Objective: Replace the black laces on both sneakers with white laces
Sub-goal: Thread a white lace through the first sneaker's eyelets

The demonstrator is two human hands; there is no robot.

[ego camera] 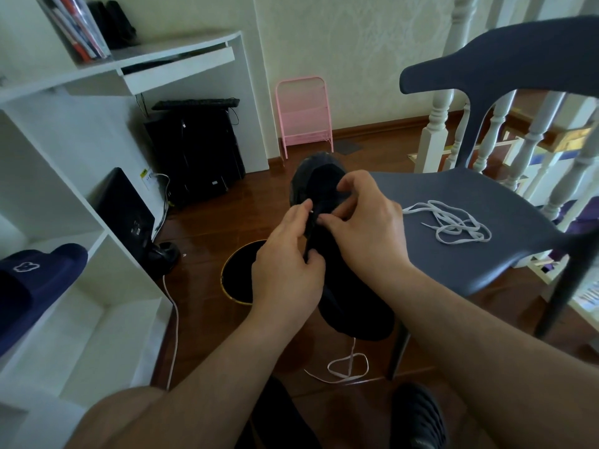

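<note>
black sneaker (324, 186) between both hands (327, 241)

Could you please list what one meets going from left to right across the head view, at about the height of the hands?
Navy slipper on the white shelf → round black bin → left hand → right hand → loose white laces on the grey chair.

A pale wall (356, 59) tops a glossy wooden floor (207, 231), with white shelves (81, 196) left and a grey chair (486, 202) right.
</note>
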